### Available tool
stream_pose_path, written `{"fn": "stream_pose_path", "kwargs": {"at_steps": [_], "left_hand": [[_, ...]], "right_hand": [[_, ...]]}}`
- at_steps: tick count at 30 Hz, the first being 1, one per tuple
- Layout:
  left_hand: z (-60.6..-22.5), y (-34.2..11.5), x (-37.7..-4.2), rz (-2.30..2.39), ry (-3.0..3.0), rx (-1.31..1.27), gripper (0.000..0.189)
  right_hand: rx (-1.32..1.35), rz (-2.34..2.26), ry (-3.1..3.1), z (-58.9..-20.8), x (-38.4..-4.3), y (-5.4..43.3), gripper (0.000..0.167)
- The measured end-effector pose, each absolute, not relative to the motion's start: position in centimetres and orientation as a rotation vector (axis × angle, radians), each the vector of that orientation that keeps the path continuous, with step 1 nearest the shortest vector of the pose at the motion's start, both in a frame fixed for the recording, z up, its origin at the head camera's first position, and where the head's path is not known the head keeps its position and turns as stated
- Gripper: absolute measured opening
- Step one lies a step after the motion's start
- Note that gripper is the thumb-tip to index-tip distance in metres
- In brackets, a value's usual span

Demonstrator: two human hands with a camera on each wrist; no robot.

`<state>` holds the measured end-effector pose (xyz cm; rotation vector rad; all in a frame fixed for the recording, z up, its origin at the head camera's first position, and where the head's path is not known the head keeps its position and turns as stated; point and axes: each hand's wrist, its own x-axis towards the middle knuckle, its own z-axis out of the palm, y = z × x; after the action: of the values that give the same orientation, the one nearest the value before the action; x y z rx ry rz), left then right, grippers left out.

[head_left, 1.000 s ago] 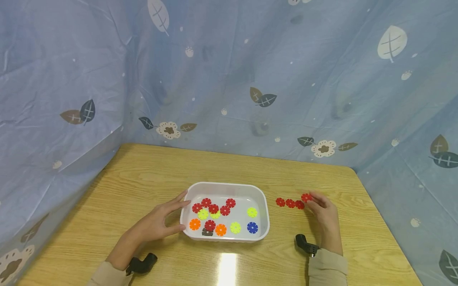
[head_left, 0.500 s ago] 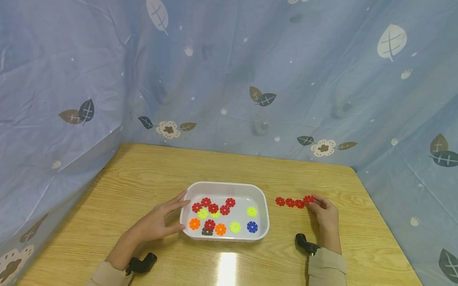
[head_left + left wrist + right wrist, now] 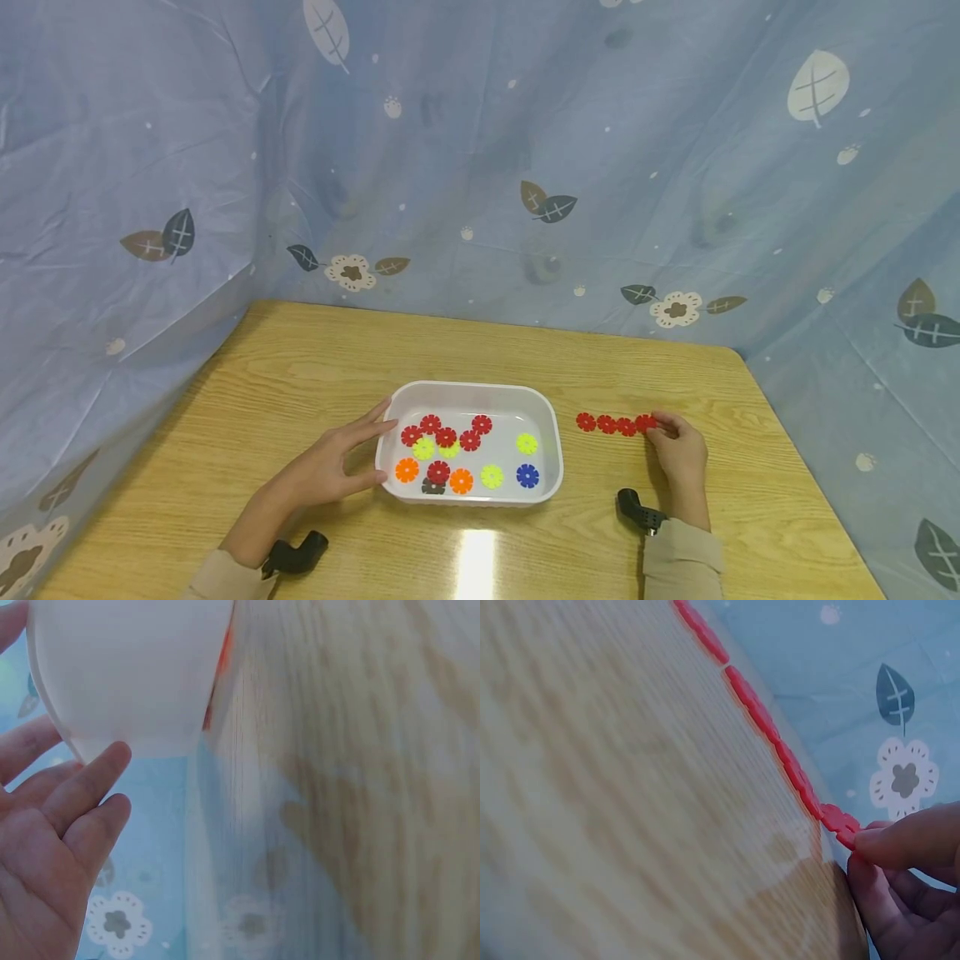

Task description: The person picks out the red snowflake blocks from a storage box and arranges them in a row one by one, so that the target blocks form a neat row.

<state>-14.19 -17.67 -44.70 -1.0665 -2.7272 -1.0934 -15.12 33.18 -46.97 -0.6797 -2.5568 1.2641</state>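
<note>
My right hand (image 3: 681,454) pinches a red notched plastic disc (image 3: 643,424) between thumb and fingertips. In the right wrist view this disc (image 3: 840,820) tilts slightly at the end of a row of red discs (image 3: 754,709) lying on the table. The head view shows three discs to its left, edge by edge. With fingers spread and nearly straight, my left hand (image 3: 333,467) rests against the left end of a white plastic box (image 3: 557,458). Two fingertips (image 3: 116,754) lie at the box's outer wall (image 3: 135,675) in the left wrist view.
Inside the box lie several loose discs: red ones (image 3: 470,440), yellow ones (image 3: 492,477), orange ones (image 3: 407,470), a blue one (image 3: 527,476) and a dark one (image 3: 432,487). The wooden table (image 3: 322,350) ends at a blue patterned cloth (image 3: 450,167) behind and at both sides.
My right hand has brought the pinched red disc down level with the row, at its right end. The left hand and the box have stayed in place.
</note>
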Motion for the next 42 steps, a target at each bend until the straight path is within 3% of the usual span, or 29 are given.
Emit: {"fn": "stream_pose_path", "kwargs": {"at_steps": [14, 24, 42], "left_hand": [[-44.7, -17.7, -14.1, -1.105, -2.732, -1.059, 0.063], [-44.6, -17.7, -14.1, -1.098, -2.726, -1.062, 0.063], [-44.7, -17.7, -14.1, -1.087, -2.721, -1.057, 0.063]], "right_hand": [[-0.706, 1.193, -2.586, -46.1, -14.6, 32.9, 0.032], [-0.633, 1.234, -2.596, -43.3, -14.2, 32.2, 0.037], [-0.078, 1.594, -2.525, -38.0, -14.1, 25.4, 0.043]]}}
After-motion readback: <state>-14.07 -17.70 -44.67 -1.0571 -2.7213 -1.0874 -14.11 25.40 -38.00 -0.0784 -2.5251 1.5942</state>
